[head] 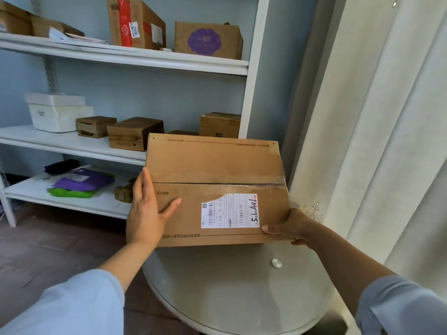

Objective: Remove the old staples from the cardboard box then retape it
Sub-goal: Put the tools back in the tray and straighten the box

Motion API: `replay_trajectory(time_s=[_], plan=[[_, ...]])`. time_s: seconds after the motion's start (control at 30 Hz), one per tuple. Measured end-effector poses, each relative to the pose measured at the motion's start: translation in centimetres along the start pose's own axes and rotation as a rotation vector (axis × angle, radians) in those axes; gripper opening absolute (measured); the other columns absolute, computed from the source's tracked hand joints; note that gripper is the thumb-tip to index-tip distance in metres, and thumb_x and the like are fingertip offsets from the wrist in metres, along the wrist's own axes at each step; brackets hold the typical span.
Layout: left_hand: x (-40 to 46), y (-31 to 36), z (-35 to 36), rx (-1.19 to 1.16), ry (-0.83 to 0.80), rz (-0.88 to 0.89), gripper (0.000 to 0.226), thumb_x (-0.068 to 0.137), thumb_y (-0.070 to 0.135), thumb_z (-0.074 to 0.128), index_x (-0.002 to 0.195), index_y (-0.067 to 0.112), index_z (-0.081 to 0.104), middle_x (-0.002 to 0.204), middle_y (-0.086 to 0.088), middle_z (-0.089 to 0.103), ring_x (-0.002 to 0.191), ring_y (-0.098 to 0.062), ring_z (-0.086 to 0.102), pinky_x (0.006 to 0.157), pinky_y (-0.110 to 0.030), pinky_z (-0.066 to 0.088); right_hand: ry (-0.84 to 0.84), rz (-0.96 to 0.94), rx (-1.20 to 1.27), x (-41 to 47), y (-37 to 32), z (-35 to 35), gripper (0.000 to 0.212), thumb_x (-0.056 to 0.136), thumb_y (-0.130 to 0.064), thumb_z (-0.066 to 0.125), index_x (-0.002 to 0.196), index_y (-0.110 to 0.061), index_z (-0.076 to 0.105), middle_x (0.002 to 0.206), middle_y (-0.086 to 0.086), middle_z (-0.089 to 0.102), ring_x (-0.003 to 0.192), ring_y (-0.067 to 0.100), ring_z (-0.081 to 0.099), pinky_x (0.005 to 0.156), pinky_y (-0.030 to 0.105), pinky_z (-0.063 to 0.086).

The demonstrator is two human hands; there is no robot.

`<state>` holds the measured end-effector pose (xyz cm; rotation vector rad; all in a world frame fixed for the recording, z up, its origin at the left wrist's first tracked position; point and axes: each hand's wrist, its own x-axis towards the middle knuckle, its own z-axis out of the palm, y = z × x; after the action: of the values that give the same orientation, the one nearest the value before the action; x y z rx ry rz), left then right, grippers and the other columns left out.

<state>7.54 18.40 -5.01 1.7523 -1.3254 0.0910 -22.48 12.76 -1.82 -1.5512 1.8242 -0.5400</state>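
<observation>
1. You've got the cardboard box (215,189) held up in both hands, just above the far edge of the round glass table (232,293). It doesn't look like it's resting on the glass.
2. Your left hand (147,211) is on the box's left side, fingers straight up along the edge and thumb laid flat across the top face. It's more of a flat press than a curl.
3. Your right hand (287,228) has the box's near right corner, thumb on top by the white shipping label (229,210), with the fingers tucked underneath.
4. The flaps on top of the box are shut, with clear tape along the seam, crinkled at the right end.
5. Behind the box there's a white shelf unit (125,56) with more cartons; right of the box hangs a pale curtain (377,117).
</observation>
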Motion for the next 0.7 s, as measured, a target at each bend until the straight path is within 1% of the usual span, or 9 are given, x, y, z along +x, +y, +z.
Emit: replay_trajectory(time_s=[0.13, 0.27, 0.33, 0.4, 0.47, 0.57, 0.6, 0.63, 0.7], plan=[[0.1, -0.4, 0.4, -0.018, -0.022, -0.045, 0.099, 0.083, 0.051, 0.057, 0.151, 0.019, -0.008, 0.158, -0.006, 0.008, 0.13, -0.036, 0.041, 0.085, -0.048, 0.048, -0.008, 0.002, 0.0, 0.1, -0.1, 0.7, 0.095, 0.069, -0.037, 0.084, 0.141, -0.008, 0.03, 0.137, 0.006, 0.043, 0.117, 0.026, 0.048, 0.087, 0.038, 0.052], [0.2, -0.4, 0.9, -0.014, 0.009, -0.126, 0.097, 0.083, 0.052, 0.058, 0.152, 0.019, -0.004, 0.153, -0.011, 0.019, 0.128, -0.037, 0.041, 0.084, -0.05, 0.047, -0.008, -0.007, 0.012, 0.5, -0.2, 1.3, 0.093, 0.068, -0.037, 0.085, 0.14, -0.009, 0.033, 0.136, 0.006, 0.045, 0.117, 0.025, 0.048, 0.086, 0.038, 0.052], [0.0, -0.4, 1.5, 0.01, 0.062, -0.222, 0.097, 0.082, 0.053, 0.06, 0.152, 0.02, 0.002, 0.147, -0.015, 0.026, 0.126, -0.038, 0.04, 0.086, -0.051, 0.045, -0.014, 0.002, 0.051, 0.9, -0.2, 1.7, 0.09, 0.068, -0.035, 0.085, 0.138, -0.009, 0.035, 0.135, 0.006, 0.046, 0.119, 0.026, 0.048, 0.089, 0.039, 0.052], [-0.5, -0.2, 2.4, -0.007, 0.102, -0.354, 0.095, 0.079, 0.054, 0.063, 0.151, 0.02, 0.01, 0.142, -0.017, 0.03, 0.125, -0.04, 0.037, 0.091, -0.053, 0.041, -0.019, 0.009, 0.102, 1.1, -0.3, 2.2, 0.084, 0.071, -0.034, 0.083, 0.136, -0.009, 0.037, 0.132, 0.006, 0.047, 0.119, 0.026, 0.049, 0.092, 0.04, 0.052], [-0.4, 0.1, 3.3, -0.065, 0.11, -0.428, 0.093, 0.078, 0.052, 0.065, 0.149, 0.019, 0.016, 0.142, -0.017, 0.03, 0.127, -0.04, 0.033, 0.091, -0.055, 0.04, 0.0, 0.001, 0.114, 1.5, -0.7, 2.5, 0.076, 0.074, -0.036, 0.08, 0.132, -0.009, 0.04, 0.123, 0.005, 0.049, 0.112, 0.025, 0.053, 0.09, 0.04, 0.054], [1.7, 0.5, 3.9, -0.103, 0.073, -0.405, 0.087, 0.079, 0.045, 0.069, 0.147, 0.019, 0.021, 0.145, -0.015, 0.028, 0.13, -0.039, 0.03, 0.095, -0.056, 0.038, 0.067, -0.022, 0.083, 2.8, -1.3, 2.1, 0.066, 0.076, -0.041, 0.078, 0.123, -0.008, 0.046, 0.106, 0.009, 0.06, 0.087, 0.024, 0.064, 0.079, 0.039, 0.058], [2.8, 0.6, 4.1, -0.091, 0.049, -0.384, 0.082, 0.08, 0.044, 0.068, 0.145, 0.02, 0.024, 0.145, -0.014, 0.028, 0.13, -0.039, 0.03, 0.096, -0.055, 0.037, 0.089, -0.031, 0.081, 3.4, -1.7, 1.8, 0.062, 0.077, -0.04, 0.076, 0.122, -0.008, 0.048, 0.102, 0.01, 0.063, 0.083, 0.024, 0.065, 0.078, 0.041, 0.058], [3.7, 0.6, 4.2, -0.07, 0.019, -0.366, 0.076, 0.082, 0.042, 0.067, 0.143, 0.02, 0.028, 0.146, -0.013, 0.028, 0.131, -0.038, 0.029, 0.097, -0.054, 0.036, 0.109, -0.038, 0.075, 3.8, -2.0, 1.5, 0.057, 0.08, -0.039, 0.074, 0.121, -0.009, 0.049, 0.101, 0.01, 0.065, 0.085, 0.024, 0.066, 0.078, 0.042, 0.058], [5.6, 0.7, 4.8, -0.005, -0.043, -0.339, 0.067, 0.086, 0.043, 0.061, 0.141, 0.021, 0.032, 0.146, -0.013, 0.026, 0.132, -0.037, 0.028, 0.098, -0.054, 0.036, 0.141, -0.047, 0.075, 5.0, -2.9, 1.2, 0.049, 0.086, -0.038, 0.068, 0.122, -0.011, 0.05, 0.107, 0.009, 0.064, 0.094, 0.026, 0.065, 0.082, 0.045, 0.056]])
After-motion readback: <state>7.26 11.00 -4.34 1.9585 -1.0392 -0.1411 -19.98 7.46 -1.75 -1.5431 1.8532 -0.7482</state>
